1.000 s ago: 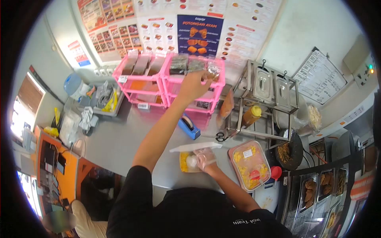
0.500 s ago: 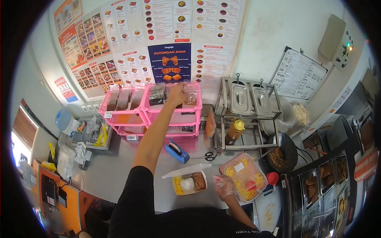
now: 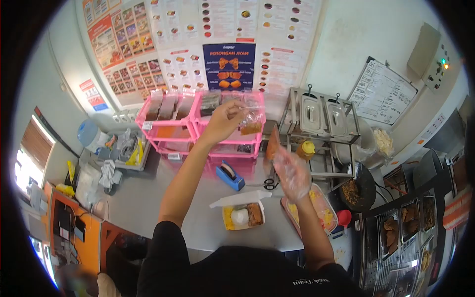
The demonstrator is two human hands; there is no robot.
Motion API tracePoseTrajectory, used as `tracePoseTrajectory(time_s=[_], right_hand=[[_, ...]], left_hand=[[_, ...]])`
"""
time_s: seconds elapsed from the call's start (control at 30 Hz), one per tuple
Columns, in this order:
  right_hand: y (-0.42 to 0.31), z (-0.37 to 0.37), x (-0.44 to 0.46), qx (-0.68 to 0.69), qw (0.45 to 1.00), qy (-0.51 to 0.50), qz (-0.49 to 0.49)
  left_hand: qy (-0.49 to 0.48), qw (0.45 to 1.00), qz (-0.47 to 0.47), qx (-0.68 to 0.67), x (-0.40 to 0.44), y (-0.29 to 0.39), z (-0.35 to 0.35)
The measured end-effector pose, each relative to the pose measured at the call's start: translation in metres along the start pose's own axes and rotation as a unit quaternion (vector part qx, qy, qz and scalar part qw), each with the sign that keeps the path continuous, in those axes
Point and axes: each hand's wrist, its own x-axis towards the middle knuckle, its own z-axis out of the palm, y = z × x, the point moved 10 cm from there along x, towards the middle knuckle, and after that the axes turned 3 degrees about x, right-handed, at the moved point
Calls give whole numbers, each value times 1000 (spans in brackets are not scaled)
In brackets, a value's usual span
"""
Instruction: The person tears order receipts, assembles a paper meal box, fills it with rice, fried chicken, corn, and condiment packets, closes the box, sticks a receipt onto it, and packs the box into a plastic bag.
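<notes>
My left hand (image 3: 227, 119) is raised in front of the pink rack (image 3: 199, 129), its fingers pinched on the top of a clear plastic sachet. Brownish sauce sits in the bottom of the sauce sachet (image 3: 251, 127). My right hand (image 3: 293, 173), in a clear plastic glove, hovers above the counter with its fingers stretched upward, slightly blurred, and nothing visible in it. Below on the counter stands an open paper box (image 3: 243, 226) with white rice, yellow food and a brown piece. Partly behind my right forearm is a plastic tub (image 3: 324, 198) of yellow food.
A blue tape dispenser (image 3: 230, 175) and black scissors (image 3: 270, 184) lie on the counter (image 3: 198, 213). At the right are a metal rack (image 3: 321, 133) with lidded pans, a yellow-capped bottle (image 3: 307, 148), a dark wok (image 3: 361, 188) and a warming case (image 3: 396, 247).
My left hand has drawn a sauce sachet from the rack, up and toward me. My right hand has lifted off the tub and risen over the counter. The view has shifted slightly.
</notes>
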Motion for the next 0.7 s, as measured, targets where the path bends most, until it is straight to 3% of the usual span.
tracePoseTrajectory(time_s=[0.1,0.17,0.23,0.27,0.37,0.47,0.57,0.7], right_hand=[[32,43,25,341,922,-43,177],[32,63,21,339,918,-90,183],[8,76,17,149,975,-135,97],[-11,82,9,188,965,-161,90],[-1,90,-13,264,949,-95,141],[14,87,-33,206,954,-91,197],[26,93,-44,165,949,-147,224],[36,100,-38,223,931,-189,219]], left_hand=[[-3,997,-64,-29,-54,11,9],[7,994,-97,-49,-86,15,16],[33,993,-89,-67,-113,13,19],[49,992,-93,-73,-126,10,18],[94,974,-137,-156,-174,-5,23],[102,957,-168,-216,-214,-31,39],[104,958,-175,-203,-231,-51,43],[144,946,-184,-223,-230,-48,39]])
